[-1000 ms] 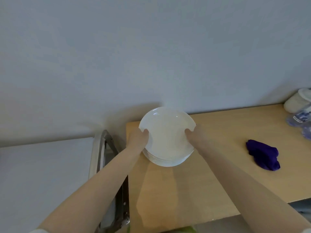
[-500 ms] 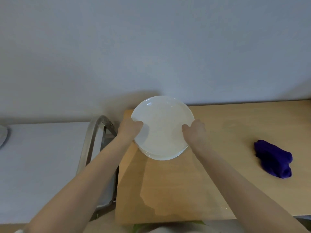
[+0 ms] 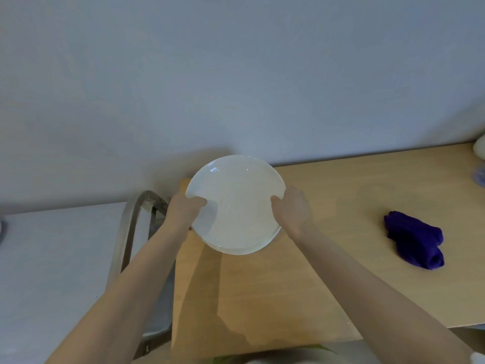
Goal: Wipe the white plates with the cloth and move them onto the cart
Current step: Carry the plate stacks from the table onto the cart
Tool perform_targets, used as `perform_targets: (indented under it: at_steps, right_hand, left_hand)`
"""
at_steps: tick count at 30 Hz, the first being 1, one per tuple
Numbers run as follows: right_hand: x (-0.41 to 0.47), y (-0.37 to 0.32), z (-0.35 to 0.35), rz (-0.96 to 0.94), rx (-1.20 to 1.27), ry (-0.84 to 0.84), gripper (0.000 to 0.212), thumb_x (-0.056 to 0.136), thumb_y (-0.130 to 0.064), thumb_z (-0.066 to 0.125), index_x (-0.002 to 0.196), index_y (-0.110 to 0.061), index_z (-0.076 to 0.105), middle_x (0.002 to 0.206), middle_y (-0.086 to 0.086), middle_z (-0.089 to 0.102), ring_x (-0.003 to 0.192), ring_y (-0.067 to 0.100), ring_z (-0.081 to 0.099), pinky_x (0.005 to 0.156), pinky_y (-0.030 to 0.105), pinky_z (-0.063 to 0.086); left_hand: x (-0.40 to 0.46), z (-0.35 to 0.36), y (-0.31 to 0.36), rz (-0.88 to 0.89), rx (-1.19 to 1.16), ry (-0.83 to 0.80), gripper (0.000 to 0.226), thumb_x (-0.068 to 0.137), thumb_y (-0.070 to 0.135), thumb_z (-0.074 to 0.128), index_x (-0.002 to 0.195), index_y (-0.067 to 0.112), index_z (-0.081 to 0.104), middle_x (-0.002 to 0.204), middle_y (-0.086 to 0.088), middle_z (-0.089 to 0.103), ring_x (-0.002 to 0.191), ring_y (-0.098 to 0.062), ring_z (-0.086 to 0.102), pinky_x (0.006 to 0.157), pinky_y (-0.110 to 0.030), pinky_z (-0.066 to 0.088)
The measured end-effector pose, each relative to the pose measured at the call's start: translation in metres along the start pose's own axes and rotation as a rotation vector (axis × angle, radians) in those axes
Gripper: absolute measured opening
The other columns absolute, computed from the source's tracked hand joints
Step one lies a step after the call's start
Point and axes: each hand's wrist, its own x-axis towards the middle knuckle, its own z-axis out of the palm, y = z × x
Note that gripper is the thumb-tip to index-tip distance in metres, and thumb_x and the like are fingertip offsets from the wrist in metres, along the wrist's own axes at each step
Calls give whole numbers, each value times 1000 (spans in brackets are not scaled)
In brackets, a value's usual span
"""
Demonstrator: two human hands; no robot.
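With the left hand (image 3: pixel 183 210) and right hand (image 3: pixel 292 208) gripping opposite rims of the stack of white plates (image 3: pixel 236 203) (cloth (image 3: pixel 414 239) lies apart), a tilt toward the cart (image 3: pixel 131 232) could slide the top plate off.

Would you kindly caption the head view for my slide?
Both hands, left and right, hold white plates above the table; purple cloth lies aside.

The plates (image 3: pixel 236 206) sat over the table's (image 3: pixel 328 271) left end, the cart (image 3: pixel 128 232) left of the table, the cloth (image 3: pixel 414 239) lying on its right part
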Motion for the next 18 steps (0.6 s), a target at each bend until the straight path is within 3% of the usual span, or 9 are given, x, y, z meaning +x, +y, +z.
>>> perform_targets:
  at_steps: [2, 6, 10, 18]
  right_hand:
    - [-2, 0, -2, -12, -3, -5, 27, 92, -14, 47, 117, -4, 52, 114, 14, 57, 113, 34, 50, 95, 42, 44]
    - [-4, -3, -3, -41, -13, 0, 28, 92, -9, 47, 118, -2, 52, 97, 8, 58, 112, 32, 50, 96, 42, 43]
    - [-3, -6, -5, -35, -27, -29, 29, 90, -7, 46, 118, 0, 54, 110, 15, 62, 112, 33, 51, 93, 42, 45]
    - [1, -12, -12, 23, -15, -86, 32, 85, -7, 45, 116, -3, 55, 112, 17, 60, 108, 36, 54, 93, 47, 47]
  left_hand:
    - [-2, 0, 2, -39, -42, -2, 41, 87, 15, 63, 123, 0, 49, 101, -11, 53, 88, -29, 52, 58, -31, 43]
    - [-9, -3, 4, -126, -162, -55, 48, 85, 14, 67, 128, 3, 48, 93, -5, 53, 80, -22, 51, 67, -35, 46]
    - [-14, -5, 5, -183, -174, -75, 50, 84, 8, 64, 131, 9, 46, 115, -8, 46, 100, -29, 47, 68, -41, 47]
    - [-19, -8, -3, -180, -190, -114, 48, 83, 1, 61, 129, 7, 46, 120, -10, 48, 101, -28, 49, 61, -38, 47]
